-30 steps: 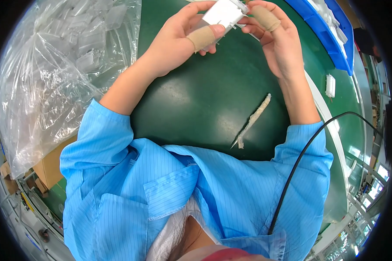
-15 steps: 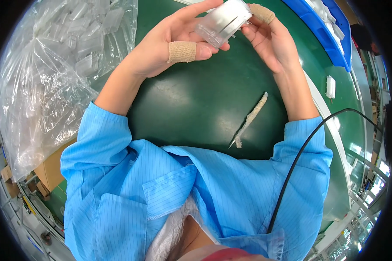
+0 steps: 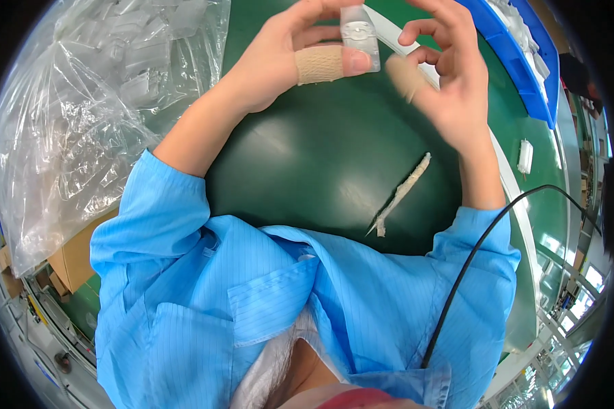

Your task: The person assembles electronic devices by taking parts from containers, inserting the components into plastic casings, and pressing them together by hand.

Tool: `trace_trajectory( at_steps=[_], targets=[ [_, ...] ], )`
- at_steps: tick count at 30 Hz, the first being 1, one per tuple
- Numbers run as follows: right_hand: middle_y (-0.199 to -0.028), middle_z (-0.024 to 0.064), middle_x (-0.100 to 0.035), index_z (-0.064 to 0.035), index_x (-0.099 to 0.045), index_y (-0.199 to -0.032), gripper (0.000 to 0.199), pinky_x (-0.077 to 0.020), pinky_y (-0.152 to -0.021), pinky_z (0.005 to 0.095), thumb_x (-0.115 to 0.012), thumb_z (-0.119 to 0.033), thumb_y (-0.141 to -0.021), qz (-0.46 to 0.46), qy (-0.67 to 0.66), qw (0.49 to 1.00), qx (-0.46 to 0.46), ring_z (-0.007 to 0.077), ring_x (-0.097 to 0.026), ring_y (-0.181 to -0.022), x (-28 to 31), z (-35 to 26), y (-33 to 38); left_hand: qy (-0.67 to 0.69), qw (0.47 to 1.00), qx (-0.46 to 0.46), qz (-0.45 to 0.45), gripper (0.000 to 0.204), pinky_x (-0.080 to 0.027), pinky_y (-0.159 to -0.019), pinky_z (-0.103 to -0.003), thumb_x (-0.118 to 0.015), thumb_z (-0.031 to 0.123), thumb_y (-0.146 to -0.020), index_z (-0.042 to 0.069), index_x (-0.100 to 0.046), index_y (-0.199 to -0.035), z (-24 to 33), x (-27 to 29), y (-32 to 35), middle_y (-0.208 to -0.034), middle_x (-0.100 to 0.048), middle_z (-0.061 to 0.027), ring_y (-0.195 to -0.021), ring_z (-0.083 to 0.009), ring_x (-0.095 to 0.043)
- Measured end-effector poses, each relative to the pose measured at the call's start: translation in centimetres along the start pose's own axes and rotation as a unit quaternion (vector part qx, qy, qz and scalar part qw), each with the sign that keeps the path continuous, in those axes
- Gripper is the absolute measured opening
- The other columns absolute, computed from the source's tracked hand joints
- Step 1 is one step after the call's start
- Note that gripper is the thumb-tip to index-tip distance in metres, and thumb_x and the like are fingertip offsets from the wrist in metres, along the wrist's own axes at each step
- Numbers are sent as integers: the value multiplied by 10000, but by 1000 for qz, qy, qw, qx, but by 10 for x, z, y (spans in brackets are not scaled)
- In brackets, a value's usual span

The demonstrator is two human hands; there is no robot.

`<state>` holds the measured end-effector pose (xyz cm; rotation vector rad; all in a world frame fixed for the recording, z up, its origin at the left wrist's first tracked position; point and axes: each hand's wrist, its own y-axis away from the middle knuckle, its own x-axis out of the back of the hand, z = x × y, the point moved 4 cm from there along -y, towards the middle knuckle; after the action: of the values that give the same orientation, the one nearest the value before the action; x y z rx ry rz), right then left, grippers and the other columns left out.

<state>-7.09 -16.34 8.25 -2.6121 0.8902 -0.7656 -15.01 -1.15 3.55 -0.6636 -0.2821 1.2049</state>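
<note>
Near the top edge, my left hand [image 3: 280, 61] is closed on a small clear plastic case [image 3: 360, 42] with whitish parts. Its thumb, wrapped in a beige bandage, presses on the case's near side. To the right, my right hand [image 3: 450, 82] is apart from the case, fingers spread and curved, with nothing visible in them. That hand's thumb also wears a beige wrap and is blurred. Below the hands, a thin pointed tool [image 3: 404, 192] wrapped in pale tape lies on the green table mat [image 3: 286, 163].
At the left lies a big clear bag [image 3: 61, 150] of transparent plastic parts. A blue bin [image 3: 518, 75] with white pieces stands at the far right, near a small white part [image 3: 525, 157]. A black cable [image 3: 471, 252] crosses my right sleeve. A cardboard box [image 3: 82, 252] is at lower left.
My right hand has let go of the case and moved right, its fingers opening. My left hand has shifted right, and the case is turned more upright in it.
</note>
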Motion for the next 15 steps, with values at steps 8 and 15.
trace_trajectory(
  at_steps=[8,15],
  targets=[
    [-1154,88,-593,-91,-634,-1194,542,-559,-679,264,-816,-128,-685,-46,139,978,149,189,-607,-901,-11,-9,3,-36,965,215,146,661,-488,-901,-339,-817,152,-723,26,-500,-1290,-13,-10,7,-1135,-616,-106,-1029,-200,-609],
    [-1157,86,-590,-86,-622,-1208,515,-572,-706,270,-777,-52,-718,-56,129,982,130,187,-609,-915,-10,-8,6,-45,957,232,167,635,-494,-886,-331,-812,136,-731,63,-517,-1289,-14,-14,6,-1123,-620,-92,-986,-185,-611]
  ],
)
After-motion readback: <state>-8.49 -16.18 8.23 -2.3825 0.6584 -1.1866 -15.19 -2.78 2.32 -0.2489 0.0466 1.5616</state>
